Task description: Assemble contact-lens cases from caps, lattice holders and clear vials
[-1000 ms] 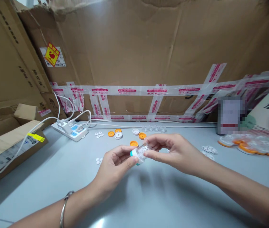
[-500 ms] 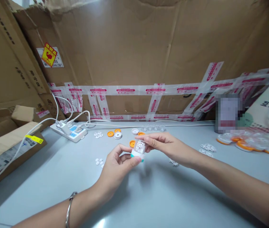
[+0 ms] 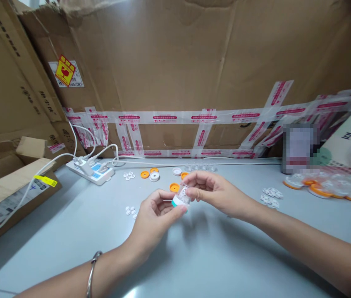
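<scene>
At frame centre, both hands, left hand (image 3: 153, 215) and right hand (image 3: 215, 191), pinch a small white-teal part (image 3: 180, 198); it looks light, stiff, best gripped by its rim.

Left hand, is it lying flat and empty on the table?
No, the left hand pinches a white piece with a teal end, and the right hand grips it too.
</scene>
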`<state>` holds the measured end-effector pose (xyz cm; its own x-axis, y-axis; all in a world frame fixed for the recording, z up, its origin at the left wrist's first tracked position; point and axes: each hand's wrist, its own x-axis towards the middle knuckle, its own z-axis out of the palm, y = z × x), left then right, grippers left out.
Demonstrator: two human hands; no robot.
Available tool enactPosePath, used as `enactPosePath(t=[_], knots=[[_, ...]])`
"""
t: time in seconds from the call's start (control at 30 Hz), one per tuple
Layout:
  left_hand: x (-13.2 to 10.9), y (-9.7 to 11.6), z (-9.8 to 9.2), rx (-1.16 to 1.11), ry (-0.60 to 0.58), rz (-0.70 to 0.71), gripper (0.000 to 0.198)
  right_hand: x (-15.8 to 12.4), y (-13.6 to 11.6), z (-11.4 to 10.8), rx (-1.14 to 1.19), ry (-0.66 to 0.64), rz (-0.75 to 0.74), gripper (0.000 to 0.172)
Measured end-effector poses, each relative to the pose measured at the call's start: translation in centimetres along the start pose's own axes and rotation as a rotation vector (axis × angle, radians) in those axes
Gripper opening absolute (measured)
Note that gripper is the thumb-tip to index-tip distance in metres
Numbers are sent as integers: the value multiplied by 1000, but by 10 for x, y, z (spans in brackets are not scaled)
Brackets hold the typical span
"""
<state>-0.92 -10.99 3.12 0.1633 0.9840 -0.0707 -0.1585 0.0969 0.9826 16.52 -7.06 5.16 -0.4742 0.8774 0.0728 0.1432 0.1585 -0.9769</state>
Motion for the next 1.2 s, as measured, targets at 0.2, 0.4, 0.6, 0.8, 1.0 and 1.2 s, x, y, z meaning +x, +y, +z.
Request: enactPosePath(t=[0.2,0.4,0.6,0.8,1.0,1.2], knots=[[-2,5,-4,-39,6,-27,29,-8,-14,6,-4,-12,-53,20],[-3,4,-7,-160,-95,-54,25,-16,-19,9,-128,-6,-179,13],[-3,7,-8,-291,-223,-86,20,-21,-25,8,-190,-57,-337,18],[-6,9,-11,-357,-350,-175,29,-26,-19,7,-215,-100,-540,35],[-10,17,-9,-314,-322,-85,25,-25,-18,3,-168,-143,-565,35],[-5,15,-10,-189,-227,-55,21,-16,-19,3,-117,-39,-210,25]])
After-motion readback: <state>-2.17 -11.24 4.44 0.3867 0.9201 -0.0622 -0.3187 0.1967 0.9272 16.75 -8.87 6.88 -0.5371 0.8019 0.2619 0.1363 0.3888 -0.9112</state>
